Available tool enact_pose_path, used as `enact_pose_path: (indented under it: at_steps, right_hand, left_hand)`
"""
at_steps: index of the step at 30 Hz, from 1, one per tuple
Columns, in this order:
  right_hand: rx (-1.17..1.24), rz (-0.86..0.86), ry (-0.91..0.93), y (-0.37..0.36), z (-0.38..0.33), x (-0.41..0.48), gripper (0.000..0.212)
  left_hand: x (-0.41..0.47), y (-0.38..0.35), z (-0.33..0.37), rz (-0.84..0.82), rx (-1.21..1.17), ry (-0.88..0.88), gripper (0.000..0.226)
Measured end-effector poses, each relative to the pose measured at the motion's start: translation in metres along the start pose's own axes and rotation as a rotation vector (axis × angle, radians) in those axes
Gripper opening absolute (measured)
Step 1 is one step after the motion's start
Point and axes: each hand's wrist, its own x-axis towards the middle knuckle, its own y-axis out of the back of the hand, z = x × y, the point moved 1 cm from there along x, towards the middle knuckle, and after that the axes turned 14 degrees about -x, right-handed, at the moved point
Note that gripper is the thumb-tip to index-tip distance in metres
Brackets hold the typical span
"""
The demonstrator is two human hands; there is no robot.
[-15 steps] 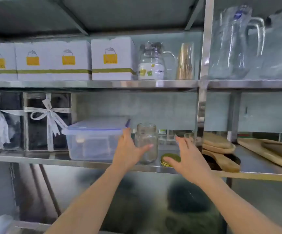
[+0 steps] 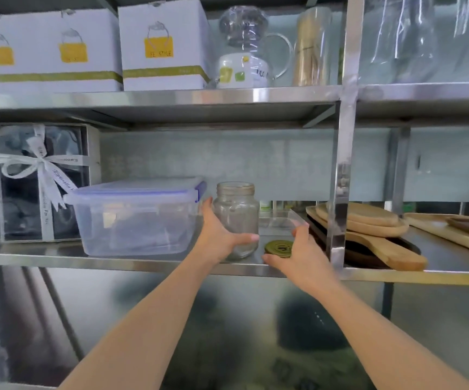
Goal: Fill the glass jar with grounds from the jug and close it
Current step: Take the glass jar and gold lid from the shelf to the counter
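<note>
Since the earlier frame, the left hand [image 2: 218,237] is now wrapping the lower body of the glass jar [image 2: 237,218], thumb across its front, while the right hand [image 2: 298,256] is reaching the gold lid [image 2: 278,248] with spread fingers curving round it, thumb at its near edge. Both jar and lid are sitting on the steel shelf [image 2: 143,261], the open jar standing upright just right of a clear plastic container [image 2: 134,218], and a steel post [image 2: 338,192] and stacked wooden boards [image 2: 368,223] are crowding the lid's right side. White boxes [image 2: 163,46] and a glass pitcher [image 2: 246,52] are resting on the shelf above.
</note>
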Motion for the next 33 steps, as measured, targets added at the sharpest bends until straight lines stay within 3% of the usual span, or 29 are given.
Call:
enact_pose_path:
  at_steps: [5,10,16,22,33]
  right_hand:
    - [0.099,-0.024,-0.036,0.002,0.003,0.001,0.068]
    - [0.222,-0.03,-0.031,0.015,-0.001,-0.026,0.073]
    - [0.258,-0.011,0.016,0.057,-0.013,-0.079,0.068]
    - [0.25,0.005,0.093,0.135,-0.031,-0.139,0.062]
    - [0.285,0.092,0.175,0.249,-0.048,-0.301,0.065]
  left_hand:
    - [-0.01,0.0,0.002,0.057,0.025,-0.003,0.087]
    - [-0.045,0.003,0.014,0.132,0.051,0.004,0.08]
    - [-0.111,0.015,0.052,0.139,0.07,0.016,0.081]
    - [-0.177,0.023,0.133,0.154,0.113,-0.025,0.081]
    - [-0.328,0.017,0.238,0.099,-0.15,0.035,0.094]
